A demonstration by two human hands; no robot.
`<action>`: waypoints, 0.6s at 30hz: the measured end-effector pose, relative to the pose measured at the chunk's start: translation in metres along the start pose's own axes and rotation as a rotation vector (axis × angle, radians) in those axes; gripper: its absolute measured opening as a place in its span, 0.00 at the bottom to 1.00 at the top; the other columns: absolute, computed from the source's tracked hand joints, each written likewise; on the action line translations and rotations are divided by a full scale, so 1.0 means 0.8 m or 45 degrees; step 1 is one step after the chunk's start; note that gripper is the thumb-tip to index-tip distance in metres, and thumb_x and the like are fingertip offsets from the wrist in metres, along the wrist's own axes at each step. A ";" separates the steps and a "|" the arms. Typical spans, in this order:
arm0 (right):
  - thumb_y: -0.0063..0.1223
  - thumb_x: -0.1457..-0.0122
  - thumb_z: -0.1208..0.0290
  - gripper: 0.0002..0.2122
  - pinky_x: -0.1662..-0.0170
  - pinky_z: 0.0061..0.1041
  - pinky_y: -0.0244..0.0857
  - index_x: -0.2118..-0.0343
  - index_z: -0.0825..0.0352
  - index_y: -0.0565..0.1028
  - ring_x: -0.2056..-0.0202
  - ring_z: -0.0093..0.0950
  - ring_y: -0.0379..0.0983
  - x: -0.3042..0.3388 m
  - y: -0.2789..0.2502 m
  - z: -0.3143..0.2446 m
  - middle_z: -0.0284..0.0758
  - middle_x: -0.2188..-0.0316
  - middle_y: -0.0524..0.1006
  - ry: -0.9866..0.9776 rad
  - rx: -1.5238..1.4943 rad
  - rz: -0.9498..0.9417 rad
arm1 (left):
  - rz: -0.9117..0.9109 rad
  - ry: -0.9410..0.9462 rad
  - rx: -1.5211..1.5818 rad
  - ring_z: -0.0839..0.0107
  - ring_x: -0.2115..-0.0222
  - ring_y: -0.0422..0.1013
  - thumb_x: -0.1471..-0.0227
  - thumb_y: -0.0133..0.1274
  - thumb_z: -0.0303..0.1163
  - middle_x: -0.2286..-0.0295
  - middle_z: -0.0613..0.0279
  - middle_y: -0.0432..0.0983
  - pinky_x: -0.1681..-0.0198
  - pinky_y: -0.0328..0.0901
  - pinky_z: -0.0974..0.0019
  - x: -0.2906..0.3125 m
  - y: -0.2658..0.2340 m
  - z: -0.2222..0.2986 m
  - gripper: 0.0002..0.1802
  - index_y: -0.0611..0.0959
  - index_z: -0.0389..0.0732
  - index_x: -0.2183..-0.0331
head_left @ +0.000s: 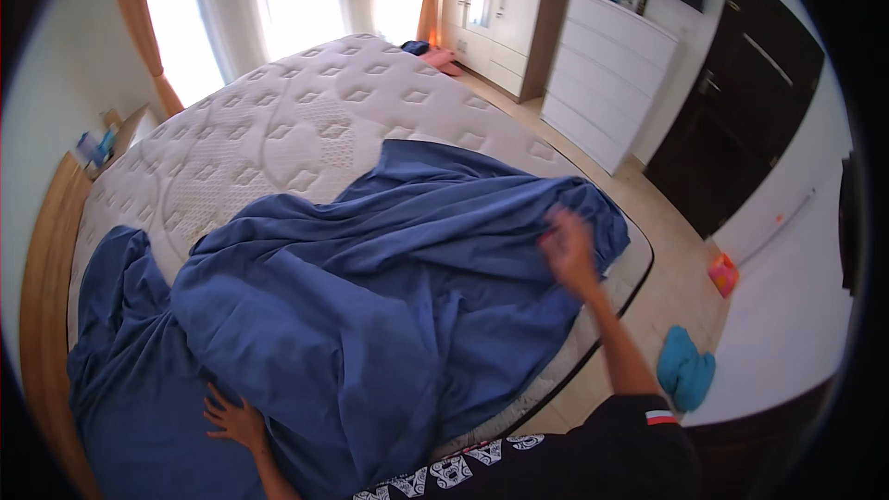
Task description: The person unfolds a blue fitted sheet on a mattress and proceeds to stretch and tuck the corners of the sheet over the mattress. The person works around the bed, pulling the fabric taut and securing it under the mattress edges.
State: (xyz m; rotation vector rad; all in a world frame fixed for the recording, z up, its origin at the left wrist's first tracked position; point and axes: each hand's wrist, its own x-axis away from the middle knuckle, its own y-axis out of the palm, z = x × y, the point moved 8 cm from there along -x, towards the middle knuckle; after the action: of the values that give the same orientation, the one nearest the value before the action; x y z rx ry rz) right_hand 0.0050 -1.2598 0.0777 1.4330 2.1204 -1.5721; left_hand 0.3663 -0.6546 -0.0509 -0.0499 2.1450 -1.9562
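A large blue bedsheet [370,306] lies loose and rumpled across the near half of a bare white quilted mattress [278,120]. My left hand [236,418] rests on the sheet at the lower left, fingers spread flat and holding nothing. Toward the mattress's right edge, my right hand [567,245] is over a bunched part of the sheet. Motion blurs its fingers, which look partly curled; whether they grip any cloth cannot be made out. Folds heap up just beyond this hand, near the mattress corner.
A wooden headboard [46,250] borders the bed's left side. Beyond the right side stand a white chest of drawers [607,74] and a dark door [736,97]. A teal cloth bundle [686,368] and an orange-pink dustpan-like object [723,275] lie on the tiled floor [639,315].
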 end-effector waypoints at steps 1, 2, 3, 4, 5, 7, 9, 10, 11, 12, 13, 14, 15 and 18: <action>0.51 0.42 0.58 0.22 0.39 0.42 0.50 0.48 0.65 0.71 0.45 0.46 0.64 0.047 0.037 -0.037 0.45 0.49 0.71 -0.097 0.098 -0.228 | -0.010 0.019 0.005 0.47 0.37 0.44 0.41 0.39 0.54 0.38 0.53 0.48 0.40 0.35 0.29 -0.001 0.004 0.009 0.37 0.49 0.58 0.35; 0.52 0.44 0.55 0.22 0.36 0.43 0.45 0.48 0.60 0.72 0.41 0.48 0.59 0.123 0.101 -0.013 0.44 0.46 0.70 0.112 0.108 -0.567 | -0.014 0.050 0.011 0.47 0.37 0.44 0.40 0.38 0.54 0.38 0.53 0.49 0.40 0.35 0.30 -0.001 0.006 0.023 0.37 0.49 0.58 0.35; 0.53 0.44 0.56 0.20 0.37 0.42 0.46 0.50 0.59 0.74 0.41 0.48 0.58 0.142 0.102 -0.058 0.44 0.47 0.70 0.080 0.271 -0.363 | -0.009 0.032 -0.005 0.47 0.37 0.44 0.40 0.37 0.54 0.38 0.53 0.49 0.40 0.35 0.30 -0.003 0.005 0.016 0.36 0.49 0.58 0.35; 0.53 0.43 0.57 0.18 0.37 0.42 0.46 0.52 0.58 0.75 0.41 0.48 0.57 0.149 0.087 -0.095 0.43 0.47 0.71 0.039 0.445 -0.158 | -0.004 0.041 -0.003 0.47 0.37 0.44 0.39 0.36 0.54 0.38 0.53 0.49 0.39 0.35 0.31 -0.003 0.006 0.015 0.36 0.49 0.58 0.35; 0.53 0.43 0.59 0.16 0.38 0.42 0.47 0.55 0.59 0.76 0.41 0.47 0.58 0.151 0.083 -0.089 0.42 0.48 0.71 0.101 0.336 -0.158 | 0.001 0.047 0.002 0.47 0.37 0.44 0.39 0.36 0.54 0.38 0.52 0.49 0.39 0.36 0.31 -0.002 0.006 0.016 0.35 0.49 0.58 0.35; 0.53 0.42 0.62 0.11 0.40 0.42 0.49 0.60 0.61 0.78 0.42 0.45 0.59 0.152 0.084 -0.065 0.39 0.49 0.72 0.243 0.110 -0.144 | 0.017 0.073 0.004 0.46 0.37 0.44 0.39 0.35 0.55 0.38 0.51 0.50 0.39 0.36 0.31 -0.005 0.003 0.023 0.35 0.49 0.58 0.35; 0.52 0.41 0.68 0.07 0.46 0.37 0.56 0.64 0.63 0.77 0.49 0.40 0.65 0.146 0.087 -0.065 0.39 0.56 0.75 0.177 0.123 -0.049 | 0.023 0.100 0.003 0.46 0.37 0.44 0.38 0.34 0.55 0.38 0.49 0.50 0.39 0.36 0.32 -0.005 0.003 0.028 0.34 0.50 0.57 0.35; 0.52 0.41 0.70 0.05 0.48 0.35 0.59 0.66 0.65 0.77 0.52 0.38 0.68 0.140 0.080 -0.068 0.38 0.59 0.76 0.135 0.141 0.004 | 0.014 0.138 0.013 0.45 0.37 0.43 0.38 0.34 0.54 0.38 0.47 0.49 0.39 0.37 0.32 -0.004 0.003 0.030 0.35 0.50 0.56 0.35; 0.52 0.41 0.71 0.05 0.51 0.34 0.60 0.67 0.65 0.76 0.54 0.37 0.69 0.139 0.076 -0.060 0.37 0.62 0.76 0.239 0.015 0.000 | 0.005 0.179 0.022 0.45 0.36 0.43 0.38 0.34 0.54 0.38 0.45 0.48 0.39 0.37 0.32 -0.004 0.003 0.033 0.35 0.50 0.55 0.35; 0.51 0.41 0.71 0.05 0.53 0.32 0.61 0.67 0.65 0.76 0.57 0.36 0.70 0.133 0.073 -0.057 0.36 0.64 0.76 0.329 -0.121 -0.002 | 0.000 0.207 0.035 0.44 0.36 0.42 0.38 0.34 0.53 0.38 0.43 0.47 0.39 0.37 0.32 -0.006 0.003 0.034 0.35 0.49 0.54 0.35; 0.51 0.41 0.71 0.04 0.55 0.31 0.62 0.68 0.66 0.75 0.59 0.35 0.71 0.129 0.068 -0.055 0.36 0.67 0.77 0.420 -0.255 -0.002 | -0.009 0.263 0.061 0.44 0.36 0.41 0.38 0.34 0.52 0.38 0.41 0.45 0.39 0.37 0.32 -0.007 0.006 0.037 0.35 0.49 0.52 0.35; 0.51 0.41 0.72 0.04 0.57 0.30 0.62 0.68 0.66 0.75 0.61 0.35 0.71 0.129 0.047 -0.051 0.36 0.69 0.76 0.482 -0.269 0.077 | -0.018 0.322 0.087 0.43 0.36 0.40 0.38 0.34 0.52 0.38 0.38 0.44 0.39 0.37 0.32 -0.008 0.010 0.039 0.35 0.48 0.50 0.35; 0.51 0.41 0.73 0.04 0.59 0.29 0.63 0.68 0.66 0.75 0.64 0.35 0.71 0.122 0.023 -0.062 0.37 0.71 0.76 0.532 -0.302 0.143 | -0.023 0.358 0.106 0.42 0.36 0.40 0.38 0.33 0.51 0.38 0.36 0.42 0.39 0.36 0.32 -0.011 0.013 0.035 0.36 0.47 0.48 0.35; 0.50 0.42 0.74 0.03 0.62 0.31 0.63 0.70 0.66 0.74 0.67 0.36 0.71 0.123 -0.052 -0.091 0.37 0.72 0.75 0.431 -0.176 0.378 | -0.094 0.488 0.135 0.39 0.36 0.36 0.38 0.33 0.48 0.38 0.30 0.37 0.39 0.34 0.32 -0.015 0.014 0.038 0.36 0.44 0.43 0.35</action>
State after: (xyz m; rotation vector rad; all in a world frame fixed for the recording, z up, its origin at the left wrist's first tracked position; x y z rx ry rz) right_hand -0.0494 -1.1426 0.0791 1.9671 2.0064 -1.1197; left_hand 0.3850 -0.6807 -0.0626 0.2915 2.2848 -2.2726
